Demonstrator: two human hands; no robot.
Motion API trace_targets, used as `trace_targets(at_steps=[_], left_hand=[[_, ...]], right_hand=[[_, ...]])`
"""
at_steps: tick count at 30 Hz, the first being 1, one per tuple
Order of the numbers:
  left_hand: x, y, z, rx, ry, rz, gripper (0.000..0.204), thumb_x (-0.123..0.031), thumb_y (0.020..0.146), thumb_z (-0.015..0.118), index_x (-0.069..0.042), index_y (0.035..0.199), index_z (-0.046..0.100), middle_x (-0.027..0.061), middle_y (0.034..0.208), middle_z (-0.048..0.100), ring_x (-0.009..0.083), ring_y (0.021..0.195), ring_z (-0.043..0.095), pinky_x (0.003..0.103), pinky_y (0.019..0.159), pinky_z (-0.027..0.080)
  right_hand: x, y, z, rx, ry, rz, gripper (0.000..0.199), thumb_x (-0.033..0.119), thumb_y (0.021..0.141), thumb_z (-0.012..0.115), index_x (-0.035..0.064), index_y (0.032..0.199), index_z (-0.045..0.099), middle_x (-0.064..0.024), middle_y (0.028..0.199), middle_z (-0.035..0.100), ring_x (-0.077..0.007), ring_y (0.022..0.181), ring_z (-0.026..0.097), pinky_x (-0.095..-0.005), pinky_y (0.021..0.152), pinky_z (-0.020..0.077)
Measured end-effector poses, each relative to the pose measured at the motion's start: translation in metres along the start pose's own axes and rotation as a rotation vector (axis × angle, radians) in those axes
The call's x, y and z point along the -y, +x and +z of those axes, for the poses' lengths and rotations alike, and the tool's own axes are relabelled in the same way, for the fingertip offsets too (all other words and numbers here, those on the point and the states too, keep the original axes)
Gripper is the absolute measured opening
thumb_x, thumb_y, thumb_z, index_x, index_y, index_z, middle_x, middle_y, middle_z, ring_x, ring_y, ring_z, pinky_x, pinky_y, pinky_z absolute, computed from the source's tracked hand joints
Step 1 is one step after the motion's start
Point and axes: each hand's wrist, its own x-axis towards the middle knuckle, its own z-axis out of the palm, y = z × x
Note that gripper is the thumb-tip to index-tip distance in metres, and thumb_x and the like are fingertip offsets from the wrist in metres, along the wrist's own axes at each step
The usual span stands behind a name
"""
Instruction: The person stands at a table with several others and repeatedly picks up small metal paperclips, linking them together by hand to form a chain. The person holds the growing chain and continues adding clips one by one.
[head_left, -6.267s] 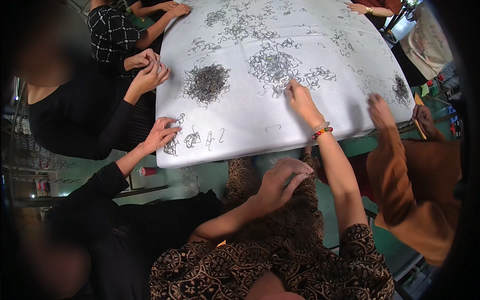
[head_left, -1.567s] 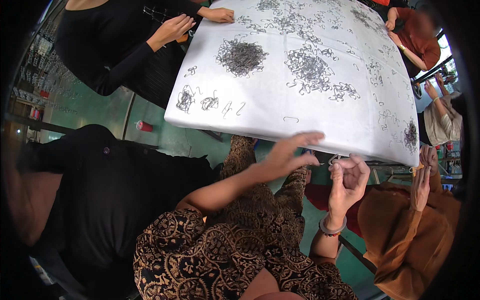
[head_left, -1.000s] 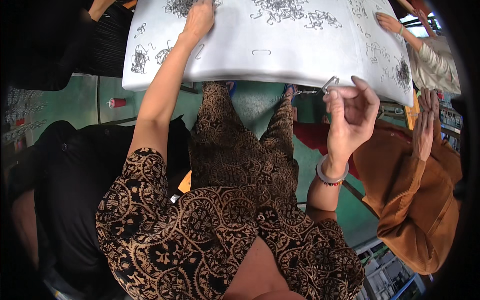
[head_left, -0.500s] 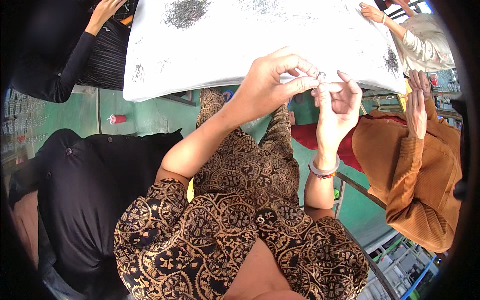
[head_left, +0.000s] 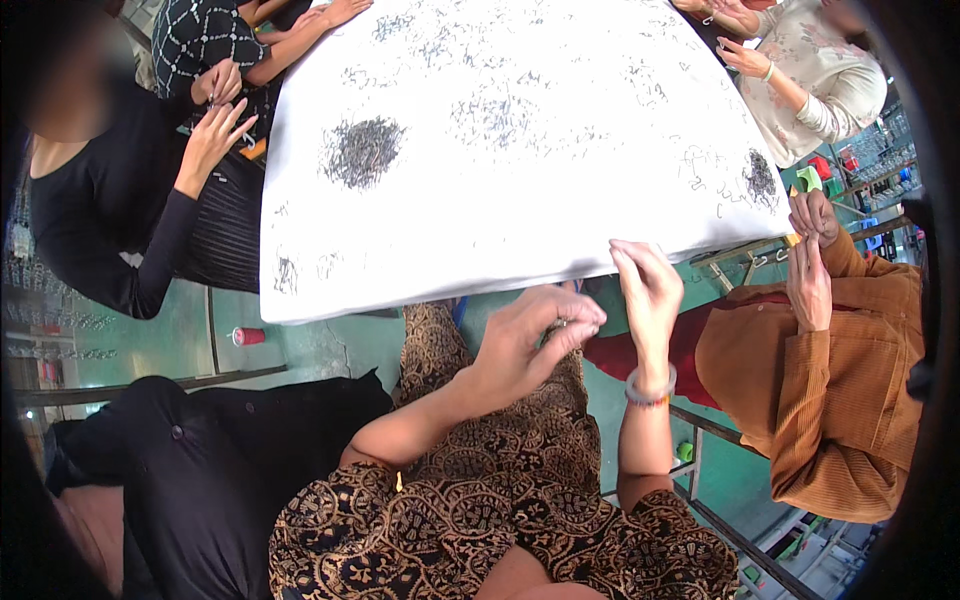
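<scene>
Head view: both hands are now held together in front of the near edge of the white table [head_left: 480, 250], above the lap, where half a second ago they met higher and closer to that edge, and a second ago the left arm was stretched out onto the tabletop. The left hand [head_left: 525, 345] has its fingertips pinched on a small metal piece [head_left: 560, 323], barely visible between thumb and forefinger; the piece therefore sits off the table, just below its near edge. The right hand [head_left: 645, 290], wearing a bracelet [head_left: 650, 385], stands upright beside it with fingers curled; whether it grips anything cannot be told. The change indicates a piece was fetched from the table and is being worked on in hand. A dark heap of small parts [head_left: 362, 152] remains toward the left side of the table. Other people's hands work at the far-left and right edges.
</scene>
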Motion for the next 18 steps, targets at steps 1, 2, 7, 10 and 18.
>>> trace_targets(at_steps=[1, 2, 7, 10, 18], left_hand=[[-0.001, 0.000, 0.000, 0.015, -0.023, 0.002, 0.010, -0.003, 0.089, 0.064, -0.002, 0.099, 0.063, 0.0089, 0.095, 0.068, 0.0209, 0.087, 0.066, 0.032, 0.080, 0.052], [-0.002, 0.001, 0.000, 0.044, -0.025, -0.011, 0.010, -0.002, 0.089, 0.064, -0.002, 0.099, 0.063, 0.0093, 0.096, 0.069, 0.0210, 0.091, 0.066, 0.032, 0.082, 0.052], [-0.007, 0.006, -0.004, 0.114, 0.004, -0.064, 0.012, 0.001, 0.087, 0.065, -0.003, 0.099, 0.062, 0.0106, 0.098, 0.068, 0.0229, 0.096, 0.065, 0.033, 0.084, 0.052], [-0.003, 0.006, -0.007, 0.102, 0.047, -0.026, 0.013, 0.001, 0.087, 0.065, -0.003, 0.099, 0.063, 0.0110, 0.098, 0.067, 0.0242, 0.094, 0.065, 0.034, 0.083, 0.052], [0.020, -0.009, -0.010, 0.017, 0.055, -0.063, 0.011, -0.002, 0.084, 0.069, -0.002, 0.095, 0.066, 0.0090, 0.095, 0.068, 0.0207, 0.089, 0.066, 0.031, 0.078, 0.052]], right_hand=[[-0.016, 0.024, 0.005, 0.044, -0.119, -0.039, 0.018, 0.001, 0.086, 0.063, -0.0004, 0.102, 0.071, -0.0143, 0.093, 0.066, -0.0224, 0.085, 0.062, -0.0313, 0.076, 0.0491], [-0.036, 0.050, 0.012, 0.091, -0.229, -0.128, 0.018, 0.003, 0.086, 0.063, 0.0008, 0.102, 0.071, -0.0151, 0.091, 0.065, -0.0259, 0.084, 0.061, -0.0339, 0.076, 0.0485], [-0.123, 0.145, 0.068, 0.187, -0.526, -0.251, 0.019, 0.002, 0.083, 0.060, 0.0005, 0.099, 0.071, -0.0208, 0.091, 0.064, -0.0362, 0.091, 0.060, -0.0457, 0.081, 0.0487], [-0.151, 0.163, 0.080, 0.251, -0.667, -0.305, 0.018, 0.001, 0.080, 0.062, 0.0005, 0.095, 0.071, -0.0223, 0.091, 0.064, -0.0378, 0.094, 0.062, -0.0465, 0.080, 0.0498], [-0.071, 0.103, 0.049, 0.127, -0.116, -0.039, 0.012, 0.006, 0.084, 0.066, -0.0046, 0.089, 0.070, -0.0149, 0.082, 0.069, -0.0228, 0.070, 0.064, -0.0312, 0.066, 0.0494]])
